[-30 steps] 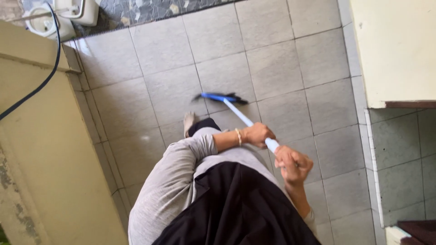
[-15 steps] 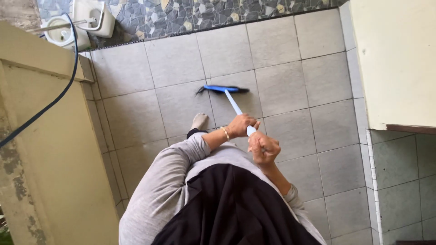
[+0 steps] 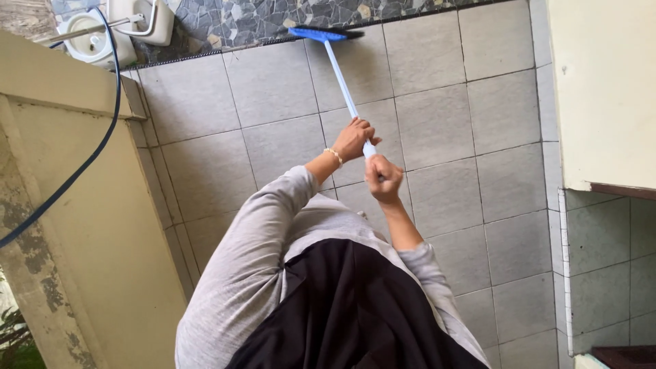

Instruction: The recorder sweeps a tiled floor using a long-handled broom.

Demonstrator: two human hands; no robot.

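Grey tiled floor (image 3: pixel 437 130) seen below. Broom (image 3: pixel 339 68) stretched forward, blue head laid at floor's far edge beside dark stone strip (image 3: pixel 273 20). Handle gripped tight by left hand (image 3: pixel 354 139), right hand (image 3: pixel 383 179) clenched just behind.

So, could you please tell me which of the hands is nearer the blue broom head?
Left. The left hand grips the handle closer to the broom head; the right hand holds behind it.

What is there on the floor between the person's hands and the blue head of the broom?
In the head view, only the broom's pale handle runs from the left hand to the blue broom head. Beneath it the grey tiled floor is bare.
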